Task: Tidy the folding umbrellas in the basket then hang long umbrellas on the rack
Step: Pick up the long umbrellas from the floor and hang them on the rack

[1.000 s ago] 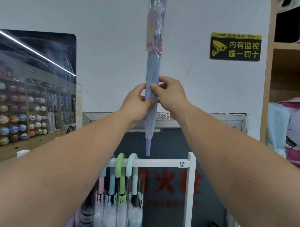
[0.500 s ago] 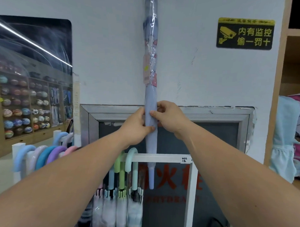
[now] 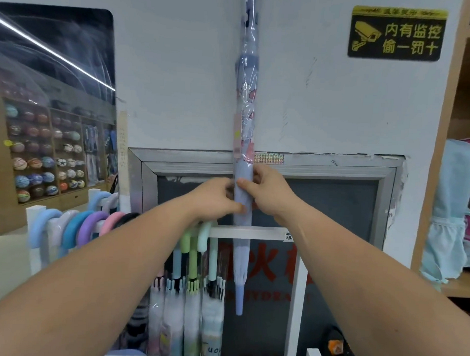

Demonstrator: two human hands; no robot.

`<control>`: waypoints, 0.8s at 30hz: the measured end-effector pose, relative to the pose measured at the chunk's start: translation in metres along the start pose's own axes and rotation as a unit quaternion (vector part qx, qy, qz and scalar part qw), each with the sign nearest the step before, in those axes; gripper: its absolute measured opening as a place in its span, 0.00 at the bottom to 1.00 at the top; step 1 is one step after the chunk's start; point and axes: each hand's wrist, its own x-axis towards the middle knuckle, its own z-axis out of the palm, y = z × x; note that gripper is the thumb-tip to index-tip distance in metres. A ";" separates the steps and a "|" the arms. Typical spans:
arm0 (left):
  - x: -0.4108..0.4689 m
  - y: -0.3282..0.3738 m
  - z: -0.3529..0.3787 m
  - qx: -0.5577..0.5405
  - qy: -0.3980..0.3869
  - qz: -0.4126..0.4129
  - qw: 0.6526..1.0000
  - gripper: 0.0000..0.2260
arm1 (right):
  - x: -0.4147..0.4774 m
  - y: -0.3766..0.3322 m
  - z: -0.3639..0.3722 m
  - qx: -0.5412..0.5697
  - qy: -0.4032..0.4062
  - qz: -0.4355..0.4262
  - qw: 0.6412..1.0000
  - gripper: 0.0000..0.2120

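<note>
A long lavender umbrella (image 3: 246,114) in a clear plastic sleeve stands vertical, tip down, handle end out of view at the top. My left hand (image 3: 217,197) and my right hand (image 3: 265,191) both grip its shaft at mid-length. Its tip hangs below the white rack bar (image 3: 258,233), beside the hung umbrellas. Several long umbrellas with mint and green hook handles (image 3: 197,241) hang on that bar. More hook handles in blue, purple and pink (image 3: 77,229) line the rack's left rail.
A white rack post (image 3: 296,294) stands right of the lavender umbrella. Behind is a metal-framed dark panel (image 3: 334,208) in a white wall. A wooden shelf unit (image 3: 466,164) with bags is at the right. Ball shelves (image 3: 43,155) show at the left.
The lavender umbrella has come down in both hands; its tip went from above the rack bar to well below it. The view has tilted downward.
</note>
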 end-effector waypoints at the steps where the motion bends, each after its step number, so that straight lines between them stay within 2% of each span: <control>1: 0.000 0.004 -0.003 -0.039 0.013 0.005 0.999 0.23 | -0.003 0.005 0.001 0.001 -0.007 0.004 1.000 0.12; 4: 0.002 0.020 -0.012 -0.133 0.092 -0.008 0.987 0.32 | -0.013 0.016 0.002 -0.018 -0.024 0.019 0.999 0.14; 7: 0.009 0.033 -0.019 -0.197 0.143 -0.005 0.970 0.32 | -0.021 0.024 0.003 -0.066 -0.040 0.015 0.997 0.14; 12: 0.011 0.041 -0.023 -0.164 0.114 0.049 0.979 0.17 | -0.023 0.020 -0.002 -0.116 -0.073 0.024 0.990 0.12; 16: 0.009 0.033 -0.020 -0.158 0.082 0.061 0.982 0.15 | -0.024 0.019 -0.007 -0.185 -0.127 0.022 0.974 0.12; 20: 0.007 0.022 -0.011 -0.121 0.074 0.047 0.989 0.17 | -0.024 -0.008 -0.031 -0.079 -0.217 0.088 0.969 0.20; 22: 0.005 0.015 -0.006 -0.120 0.057 0.036 0.990 0.19 | -0.021 -0.025 -0.045 -0.037 -0.202 0.081 0.975 0.18; 24: 0.002 0.006 -0.002 -0.121 0.037 0.027 0.992 0.18 | -0.016 -0.036 -0.048 -0.006 -0.147 0.055 0.988 0.15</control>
